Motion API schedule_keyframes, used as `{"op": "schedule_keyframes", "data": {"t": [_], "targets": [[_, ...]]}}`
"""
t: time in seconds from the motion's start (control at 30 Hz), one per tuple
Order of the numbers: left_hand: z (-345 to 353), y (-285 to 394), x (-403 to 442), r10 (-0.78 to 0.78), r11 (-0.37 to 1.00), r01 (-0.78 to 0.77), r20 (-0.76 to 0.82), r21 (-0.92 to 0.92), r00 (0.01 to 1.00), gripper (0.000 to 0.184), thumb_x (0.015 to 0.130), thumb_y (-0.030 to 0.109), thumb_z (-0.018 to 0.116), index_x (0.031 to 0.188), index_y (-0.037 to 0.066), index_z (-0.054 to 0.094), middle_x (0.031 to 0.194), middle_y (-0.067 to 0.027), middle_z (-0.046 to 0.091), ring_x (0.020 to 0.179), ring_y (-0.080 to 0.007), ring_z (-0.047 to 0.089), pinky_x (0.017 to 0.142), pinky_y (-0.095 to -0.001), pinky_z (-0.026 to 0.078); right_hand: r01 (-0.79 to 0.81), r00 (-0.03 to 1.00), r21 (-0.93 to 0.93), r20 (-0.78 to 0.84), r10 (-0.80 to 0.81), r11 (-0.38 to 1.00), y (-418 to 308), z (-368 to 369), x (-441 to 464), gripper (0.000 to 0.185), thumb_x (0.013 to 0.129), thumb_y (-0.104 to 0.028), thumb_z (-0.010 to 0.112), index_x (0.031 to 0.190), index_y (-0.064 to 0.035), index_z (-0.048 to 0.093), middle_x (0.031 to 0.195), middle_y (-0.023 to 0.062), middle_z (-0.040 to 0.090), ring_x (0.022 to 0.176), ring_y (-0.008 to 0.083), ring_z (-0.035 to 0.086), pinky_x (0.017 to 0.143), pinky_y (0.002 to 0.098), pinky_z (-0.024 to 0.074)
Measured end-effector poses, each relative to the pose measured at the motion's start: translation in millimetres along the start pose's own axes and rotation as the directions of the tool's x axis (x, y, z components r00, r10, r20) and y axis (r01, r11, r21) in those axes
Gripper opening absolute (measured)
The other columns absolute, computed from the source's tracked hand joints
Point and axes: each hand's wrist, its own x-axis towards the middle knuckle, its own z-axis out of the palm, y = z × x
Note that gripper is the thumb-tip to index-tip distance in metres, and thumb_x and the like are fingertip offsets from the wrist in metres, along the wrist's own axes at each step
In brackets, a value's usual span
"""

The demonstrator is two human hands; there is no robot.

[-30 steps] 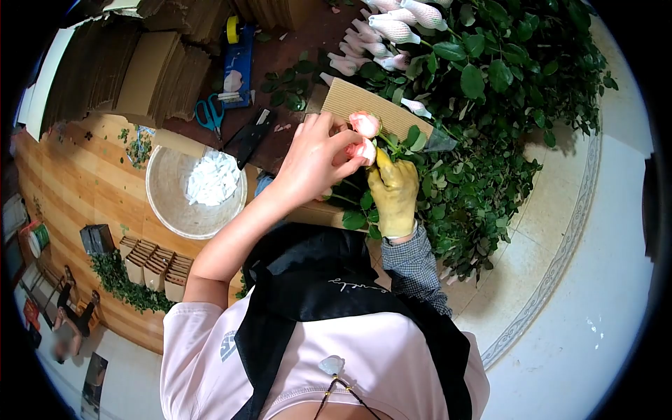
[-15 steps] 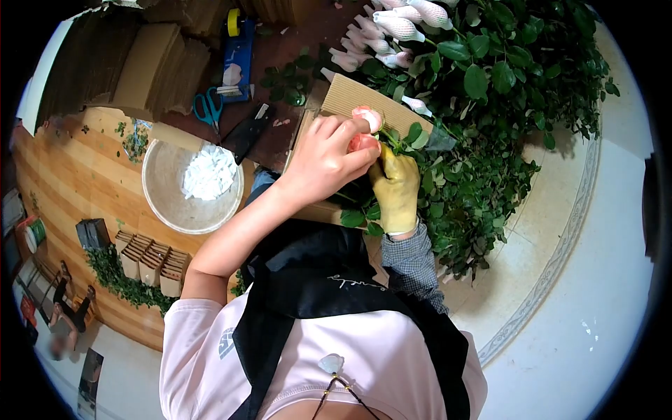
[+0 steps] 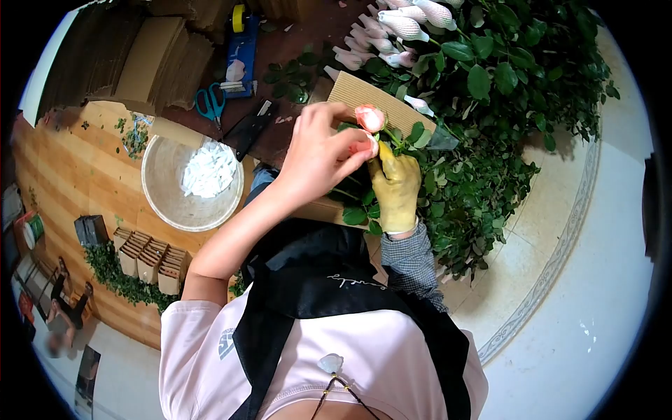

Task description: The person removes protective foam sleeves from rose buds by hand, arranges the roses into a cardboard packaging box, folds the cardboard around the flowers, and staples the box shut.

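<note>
My bare left hand [image 3: 323, 148] has its fingers closed on a pink rose bloom [image 3: 365, 145]. A second pink rose [image 3: 370, 118] sits just above it, by my fingertips. My right hand [image 3: 396, 183], in a yellow glove, is closed just below the blooms around the rose stems, which its fingers mostly hide. Behind the roses lies a sheet of corrugated cardboard [image 3: 371, 98], tilted, with green leaves [image 3: 420, 136] over its lower right edge.
White-sleeved buds [image 3: 402, 26] and leafy stems [image 3: 483, 80] fill the upper right. At left are teal scissors [image 3: 211, 102], a black tool [image 3: 253, 129], a tape roll [image 3: 239, 19], cardboard stacks [image 3: 140, 66] and a bucket [image 3: 155, 183] of white pieces. A person [image 3: 66, 311] is far lower left.
My left hand first closed over the blooms, then drew back slightly left, showing the upper rose again. My right hand has stayed nearly in place.
</note>
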Motion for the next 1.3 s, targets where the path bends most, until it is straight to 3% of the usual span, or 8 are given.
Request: {"op": "schedule_keyframes", "data": {"t": [0.47,0.57,0.63,0.77,0.83,0.97,1.13,1.3], "targets": [[-9,-13,-23,-0.069,0.991,0.075,0.050,-0.111,0.996,0.017,0.075,0.014,0.083,0.091,0.015,0.079,0.127,-0.0112,0.059,0.121,-0.0324,0.050,0.107,-0.0428,0.037,-0.046,0.997,0.049,-0.056,0.048,0.998,2,-2,-2,0.033,0.080,-0.012,0.077,0.112,-0.0086,0.072,0.066,0.0097,0.060,0.065,0.0304,0.060,0.067,0.0425,0.0489],[-38,-39,-33,-0.228,0.898,0.266,-0.145,0.351,0.963,0.024,0.079,0.007,0.078,0.103,0.010,0.076,0.115,-0.0117,0.060,0.107,-0.0324,0.056,0.093,-0.0419,0.045,-0.049,0.999,-0.015,0.010,0.049,0.999,-5,0,4,0.025,0.082,-0.014,0.076,0.105,-0.0082,0.071,0.067,0.0088,0.061,0.065,0.0299,0.060,0.068,0.0424,0.0490],[-41,-40,-45,-0.258,0.604,0.318,-0.198,0.731,0.946,0.027,0.080,0.010,0.078,0.107,0.010,0.075,0.118,-0.0125,0.060,0.112,-0.0340,0.054,0.095,-0.0427,0.044,0.004,1.000,-0.169,0.010,-0.002,0.986,-10,10,13,0.020,0.083,-0.017,0.076,0.099,-0.0072,0.069,0.065,0.0081,0.062,0.064,0.0295,0.062,0.065,0.0422,0.0497],[-44,-35,-63,-0.218,0.572,0.243,-0.140,0.784,0.966,0.022,0.086,0.012,0.075,0.107,0.005,0.075,0.108,-0.0135,0.067,0.101,-0.0324,0.062,0.087,-0.0408,0.049,-0.047,0.982,-0.088,0.178,0.063,0.995,-7,12,14,0.025,0.087,-0.019,0.075,0.106,-0.0045,0.067,0.068,0.0138,0.064,0.062,0.0343,0.063,0.061,0.0465,0.0499],[-51,-37,-65,-0.632,0.758,0.577,0.125,0.304,0.765,0.021,0.093,0.016,0.070,0.106,-0.001,0.073,0.092,-0.0139,0.072,0.081,-0.0274,0.069,0.073,-0.0369,0.053,-0.197,0.967,0.053,0.175,0.185,0.979,-14,-13,8,0.035,0.087,-0.016,0.075,0.120,-0.0064,0.067,0.069,0.0133,0.064,0.065,0.0319,0.063,0.068,0.0436,0.0521],[-33,-32,-60,-0.572,0.797,0.601,0.244,-0.059,0.783,0.024,0.094,0.016,0.071,0.106,-0.005,0.071,0.086,-0.0151,0.074,0.073,-0.0198,0.072,0.067,-0.0322,0.055,-0.076,0.970,0.053,0.236,0.062,0.996,-35,-49,-8,0.033,0.089,-0.019,0.074,0.121,-0.0158,0.069,0.069,0.0087,0.064,0.065,0.0258,0.062,0.070,0.0411,0.0509],[-18,-18,-49,-0.526,0.849,0.490,0.406,0.199,0.747,0.052,0.080,0.017,0.085,0.123,-0.003,0.063,0.100,-0.0148,0.070,0.082,-0.0237,0.072,0.075,-0.0337,0.057,0.091,0.906,-0.092,0.420,-0.044,0.992,-33,2,-15,0.017,0.087,-0.026,0.071,0.090,-0.0104,0.065,0.067,0.0051,0.065,0.064,0.0242,0.065,0.063,0.0407,0.0488],[-15,-22,-55,-0.404,0.914,0.341,0.423,0.218,0.811,0.066,0.071,0.014,0.089,0.127,0.001,0.057,0.101,-0.0123,0.061,0.084,-0.0237,0.067,0.075,-0.0339,0.056,0.324,0.893,-0.184,0.382,-0.236,0.928,-20,11,-16,0.011,0.087,-0.022,0.066,0.091,-0.0121,0.067,0.058,-0.0008,0.061,0.059,0.0210,0.064,0.058,0.0371,0.0466]]}}
